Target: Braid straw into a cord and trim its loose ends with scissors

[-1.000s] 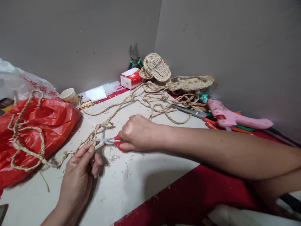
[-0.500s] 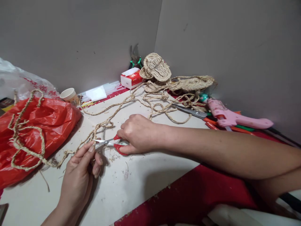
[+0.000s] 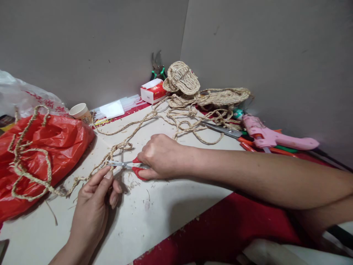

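My right hand [image 3: 162, 156] grips the red handles of small scissors [image 3: 124, 164], whose blades point left, slightly parted, at a braided straw rope [image 3: 112, 152]. Just below the blades, the thumb and forefinger of my left hand [image 3: 96, 195] pinch the rope; its other fingers are curled. The rope runs up toward the back and also left, onto a red plastic bag [image 3: 63, 141]. Where the blades meet the rope, the detail is too small to make out.
Behind lie coiled rope [image 3: 226, 96], a woven straw piece [image 3: 183, 78], a tissue box [image 3: 152, 92], pruning shears [image 3: 158, 68] and a paper cup [image 3: 79, 112]. A pink glue gun [image 3: 275, 138] and larger scissors [image 3: 226, 130] are at the right. Straw scraps dot the white board [image 3: 154, 217].
The scissor blades have closed somewhat and turned slightly, their tips now a little higher and farther left. Both hands keep their grips. The whole view has shifted slightly.
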`<control>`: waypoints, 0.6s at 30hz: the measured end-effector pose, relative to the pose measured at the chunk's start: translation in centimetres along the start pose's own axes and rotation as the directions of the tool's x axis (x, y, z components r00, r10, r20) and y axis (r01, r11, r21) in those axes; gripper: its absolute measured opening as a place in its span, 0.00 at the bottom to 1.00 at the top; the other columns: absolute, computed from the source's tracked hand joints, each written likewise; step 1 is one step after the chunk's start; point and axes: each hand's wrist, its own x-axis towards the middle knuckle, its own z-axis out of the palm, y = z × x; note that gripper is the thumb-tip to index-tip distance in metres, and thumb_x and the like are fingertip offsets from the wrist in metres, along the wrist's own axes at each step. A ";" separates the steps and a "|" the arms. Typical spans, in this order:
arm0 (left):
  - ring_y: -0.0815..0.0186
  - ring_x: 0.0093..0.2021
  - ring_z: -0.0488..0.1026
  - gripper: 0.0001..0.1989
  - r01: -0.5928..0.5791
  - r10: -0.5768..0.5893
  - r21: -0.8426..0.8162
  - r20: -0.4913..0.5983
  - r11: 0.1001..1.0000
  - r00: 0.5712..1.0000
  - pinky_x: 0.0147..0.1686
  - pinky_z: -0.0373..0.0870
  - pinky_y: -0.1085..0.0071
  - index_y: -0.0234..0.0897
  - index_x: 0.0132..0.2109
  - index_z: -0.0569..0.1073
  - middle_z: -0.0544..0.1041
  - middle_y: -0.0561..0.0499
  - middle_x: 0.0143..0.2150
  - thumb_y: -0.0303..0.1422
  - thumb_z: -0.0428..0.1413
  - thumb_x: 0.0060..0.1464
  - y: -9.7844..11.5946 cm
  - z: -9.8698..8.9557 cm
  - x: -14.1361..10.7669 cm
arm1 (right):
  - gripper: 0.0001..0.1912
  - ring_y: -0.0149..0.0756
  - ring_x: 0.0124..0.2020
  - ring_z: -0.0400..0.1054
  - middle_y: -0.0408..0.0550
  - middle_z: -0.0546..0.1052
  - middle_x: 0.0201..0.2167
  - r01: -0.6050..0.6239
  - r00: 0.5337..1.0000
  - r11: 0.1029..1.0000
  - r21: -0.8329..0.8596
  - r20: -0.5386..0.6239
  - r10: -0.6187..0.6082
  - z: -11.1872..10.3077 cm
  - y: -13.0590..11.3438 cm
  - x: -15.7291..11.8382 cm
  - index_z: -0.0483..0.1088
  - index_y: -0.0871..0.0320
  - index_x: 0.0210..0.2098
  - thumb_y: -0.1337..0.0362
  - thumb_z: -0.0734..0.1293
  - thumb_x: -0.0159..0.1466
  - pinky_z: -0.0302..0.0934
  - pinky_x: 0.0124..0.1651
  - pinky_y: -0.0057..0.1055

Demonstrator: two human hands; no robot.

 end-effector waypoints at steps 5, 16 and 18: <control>0.74 0.17 0.58 0.11 -0.001 0.001 -0.001 -0.001 1.000 1.000 0.19 0.56 0.78 0.38 0.42 0.76 0.71 0.54 0.20 0.32 0.64 0.50 -0.1 -0.2 0.1 | 0.20 0.33 0.25 0.66 0.52 0.79 0.28 -0.008 0.999 0.999 0.034 0.047 0.006 -0.2 0.2 0.1 0.77 0.60 0.31 0.54 0.60 0.64 0.42 0.28 0.31; 0.74 0.17 0.57 0.10 0.003 -0.003 0.004 0.009 1.000 1.000 0.19 0.55 0.78 0.37 0.43 0.75 0.70 0.55 0.19 0.32 0.62 0.52 0.2 -0.2 -0.1 | 0.20 0.32 0.24 0.64 0.50 0.78 0.25 -0.027 0.997 0.994 0.102 -0.072 0.035 0.5 0.7 0.1 0.76 0.58 0.28 0.51 0.60 0.61 0.42 0.28 0.32; 0.74 0.17 0.57 0.10 0.002 -0.002 0.003 0.015 1.000 1.000 0.20 0.55 0.78 0.37 0.43 0.75 0.70 0.55 0.19 0.32 0.61 0.53 0.2 -0.3 -0.1 | 0.21 0.34 0.25 0.66 0.51 0.79 0.26 -0.015 0.997 0.997 0.076 -0.075 0.020 0.6 0.6 0.1 0.76 0.59 0.30 0.50 0.60 0.60 0.44 0.29 0.32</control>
